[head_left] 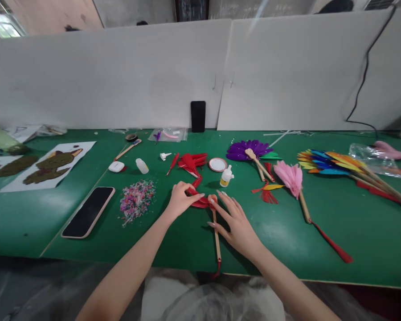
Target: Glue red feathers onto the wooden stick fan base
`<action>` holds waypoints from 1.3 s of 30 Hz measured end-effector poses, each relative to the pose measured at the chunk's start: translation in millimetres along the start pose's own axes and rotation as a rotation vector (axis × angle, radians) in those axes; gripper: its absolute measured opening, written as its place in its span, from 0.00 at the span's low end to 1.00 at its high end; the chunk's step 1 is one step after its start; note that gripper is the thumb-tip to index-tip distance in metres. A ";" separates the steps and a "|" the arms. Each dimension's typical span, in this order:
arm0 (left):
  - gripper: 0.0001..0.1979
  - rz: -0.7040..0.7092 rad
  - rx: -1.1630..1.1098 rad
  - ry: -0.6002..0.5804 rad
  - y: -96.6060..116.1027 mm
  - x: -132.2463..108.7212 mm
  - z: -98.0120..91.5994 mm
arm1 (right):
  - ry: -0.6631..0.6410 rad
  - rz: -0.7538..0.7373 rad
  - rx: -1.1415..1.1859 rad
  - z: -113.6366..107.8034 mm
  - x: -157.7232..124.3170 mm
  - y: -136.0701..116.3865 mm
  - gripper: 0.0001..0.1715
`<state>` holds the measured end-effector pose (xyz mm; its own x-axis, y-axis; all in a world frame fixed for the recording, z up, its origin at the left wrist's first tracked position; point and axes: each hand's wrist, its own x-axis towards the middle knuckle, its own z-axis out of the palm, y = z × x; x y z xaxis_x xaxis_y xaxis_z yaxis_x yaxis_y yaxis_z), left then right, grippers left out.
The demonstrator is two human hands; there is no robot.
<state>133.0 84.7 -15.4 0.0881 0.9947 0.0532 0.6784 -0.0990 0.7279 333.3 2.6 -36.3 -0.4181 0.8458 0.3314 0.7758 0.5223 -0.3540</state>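
My left hand [182, 199] has its thumb and fingers closed on a red feather [200, 203] at the head of a wooden fan handle [217, 240]. My right hand [235, 220] lies with fingers spread beside this handle, its index fingertip at the rounded head and its thumb by the stick. A red tassel [218, 269] hangs from the handle's lower end at the table edge. Beyond my hands lies a pile of red feathers [193, 164]. A small white glue bottle [226, 177] stands upright behind my right hand, near a round white lid [218, 165].
Feather fans in purple [245, 149], pink [289, 177] and mixed colours [330, 161] lie to the right. On the left are a phone [88, 213], colourful small bits [137, 200], a white bottle [142, 166] and a brush [128, 149]. Another phone [198, 117] leans against the white partition [120, 80].
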 end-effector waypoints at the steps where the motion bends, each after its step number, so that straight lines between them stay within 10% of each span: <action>1: 0.15 0.008 0.029 0.015 -0.1 -0.4 0.3 | -0.008 -0.002 -0.022 -0.2 0.0 -0.6 0.32; 39: 0.06 0.066 0.178 0.141 -24.5 0.2 -10.6 | -0.023 -0.045 -0.199 3.6 -0.9 -2.6 0.28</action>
<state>108.6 87.6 -26.0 0.0425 0.9787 0.2010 0.7939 -0.1552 0.5880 330.0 0.9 -38.8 -0.4636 0.8254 0.3221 0.8330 0.5299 -0.1590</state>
